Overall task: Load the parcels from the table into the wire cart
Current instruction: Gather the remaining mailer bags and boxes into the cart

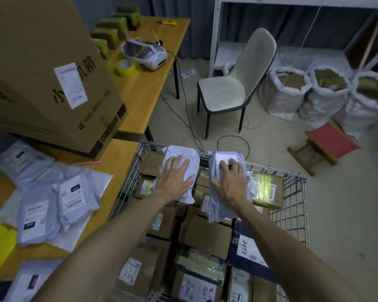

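Note:
The wire cart (297,194) stands in front of me, filled with several cardboard boxes and taped parcels. My left hand (175,176) lies flat with spread fingers on a white poly-bag parcel (191,159) at the cart's far left. My right hand (230,180) lies flat on a second white poly-bag parcel (217,209) beside it. Both parcels lie on top of the boxes near the far rim. Several more grey and white bagged parcels (71,198) lie on the wooden table (118,168) to the left of the cart.
A large cardboard box (42,73) stands on the table behind the bags. Farther back sit a label printer (150,54) and a roll of yellow tape (126,67). On the floor are a chair (234,83), a red stool (327,142), white sacks (323,92) and cables.

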